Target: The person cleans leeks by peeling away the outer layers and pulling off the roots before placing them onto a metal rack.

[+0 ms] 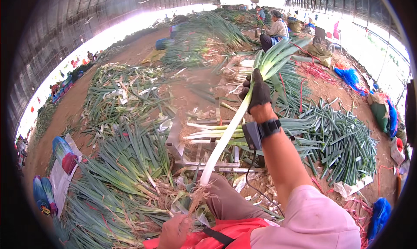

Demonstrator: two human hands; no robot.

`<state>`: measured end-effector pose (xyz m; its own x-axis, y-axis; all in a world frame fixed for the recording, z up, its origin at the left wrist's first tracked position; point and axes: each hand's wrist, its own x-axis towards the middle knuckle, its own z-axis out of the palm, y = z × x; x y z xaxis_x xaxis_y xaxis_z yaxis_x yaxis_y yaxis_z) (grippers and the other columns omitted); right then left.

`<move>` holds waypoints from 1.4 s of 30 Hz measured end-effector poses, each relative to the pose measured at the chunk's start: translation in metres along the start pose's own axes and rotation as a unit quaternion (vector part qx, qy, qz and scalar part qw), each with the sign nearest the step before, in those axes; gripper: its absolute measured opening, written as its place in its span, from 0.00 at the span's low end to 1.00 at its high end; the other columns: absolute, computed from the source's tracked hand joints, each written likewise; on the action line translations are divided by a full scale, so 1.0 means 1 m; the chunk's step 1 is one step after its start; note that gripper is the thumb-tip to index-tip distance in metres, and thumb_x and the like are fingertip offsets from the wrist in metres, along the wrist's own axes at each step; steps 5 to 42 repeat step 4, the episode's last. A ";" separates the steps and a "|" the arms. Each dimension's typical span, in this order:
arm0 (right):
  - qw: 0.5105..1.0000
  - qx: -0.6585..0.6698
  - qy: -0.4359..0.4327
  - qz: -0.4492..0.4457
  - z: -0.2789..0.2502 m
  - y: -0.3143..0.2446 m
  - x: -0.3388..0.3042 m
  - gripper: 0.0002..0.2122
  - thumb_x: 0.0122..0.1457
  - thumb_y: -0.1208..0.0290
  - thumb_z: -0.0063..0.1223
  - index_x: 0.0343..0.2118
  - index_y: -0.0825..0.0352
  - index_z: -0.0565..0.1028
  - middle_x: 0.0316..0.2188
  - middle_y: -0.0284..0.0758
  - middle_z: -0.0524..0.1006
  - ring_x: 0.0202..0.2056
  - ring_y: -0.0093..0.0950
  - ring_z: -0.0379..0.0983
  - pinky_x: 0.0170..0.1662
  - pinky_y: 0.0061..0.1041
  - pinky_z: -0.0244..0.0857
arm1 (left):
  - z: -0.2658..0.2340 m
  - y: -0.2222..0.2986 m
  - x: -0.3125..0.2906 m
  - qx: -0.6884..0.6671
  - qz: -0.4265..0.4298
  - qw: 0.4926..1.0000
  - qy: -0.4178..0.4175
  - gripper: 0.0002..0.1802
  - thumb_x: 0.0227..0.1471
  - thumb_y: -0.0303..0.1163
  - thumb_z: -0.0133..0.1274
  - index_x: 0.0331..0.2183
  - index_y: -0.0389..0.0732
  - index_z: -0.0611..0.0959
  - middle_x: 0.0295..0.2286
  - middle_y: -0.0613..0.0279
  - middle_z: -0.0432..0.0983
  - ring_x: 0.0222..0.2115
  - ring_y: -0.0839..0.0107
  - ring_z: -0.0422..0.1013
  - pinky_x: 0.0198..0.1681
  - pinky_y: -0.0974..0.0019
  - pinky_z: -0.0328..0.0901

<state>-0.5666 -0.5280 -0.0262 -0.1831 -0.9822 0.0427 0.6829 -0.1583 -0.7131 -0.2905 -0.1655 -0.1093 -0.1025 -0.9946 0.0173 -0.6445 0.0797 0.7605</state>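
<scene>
My right hand point(258, 92), in a dark glove, is closed round the green upper part of a long leek point(226, 136). The leek slants across the middle, leaves up and to the right, white shank down to the left. Its stringy brown roots point(199, 196) hang just above my left hand point(174, 232). That hand is bare, low in the picture, its fingers curled together where the root strands reach them. Several white-ended leeks point(213, 134) lie on a metal frame point(174, 144) behind the held one.
On my left spreads a heap of untrimmed leeks point(117, 162). At right lies a pile of green leek tops point(343, 140). Red twine point(317, 71) and a blue net bag point(349, 79) are on the ground. A person point(276, 28) sits farther back. A cable point(247, 175) hangs from my right wrist.
</scene>
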 end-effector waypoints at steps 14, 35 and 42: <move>0.987 -0.146 0.004 -0.060 -0.039 0.033 0.064 0.19 0.63 0.52 0.40 0.30 0.64 0.74 0.18 0.32 0.72 0.18 0.25 0.67 0.22 0.29 0.64 | 0.008 0.017 -0.002 0.134 0.155 0.978 0.030 0.11 0.54 0.32 0.49 0.40 0.40 0.77 0.27 0.55 0.75 0.23 0.63 0.71 0.26 0.63 0.66; 0.987 -0.146 0.004 -0.060 -0.039 0.033 0.064 0.19 0.63 0.52 0.40 0.30 0.64 0.74 0.18 0.32 0.72 0.18 0.25 0.67 0.22 0.29 0.64 | 0.008 0.017 -0.002 0.134 0.155 0.978 0.030 0.11 0.54 0.32 0.49 0.40 0.40 0.77 0.27 0.55 0.75 0.23 0.63 0.71 0.26 0.63 0.66; 0.987 -0.146 0.004 -0.060 -0.039 0.033 0.064 0.19 0.63 0.52 0.40 0.30 0.64 0.74 0.18 0.32 0.72 0.18 0.25 0.67 0.22 0.29 0.64 | 0.008 0.017 -0.002 0.134 0.155 0.978 0.030 0.11 0.54 0.32 0.49 0.40 0.40 0.77 0.27 0.55 0.75 0.23 0.63 0.71 0.26 0.63 0.66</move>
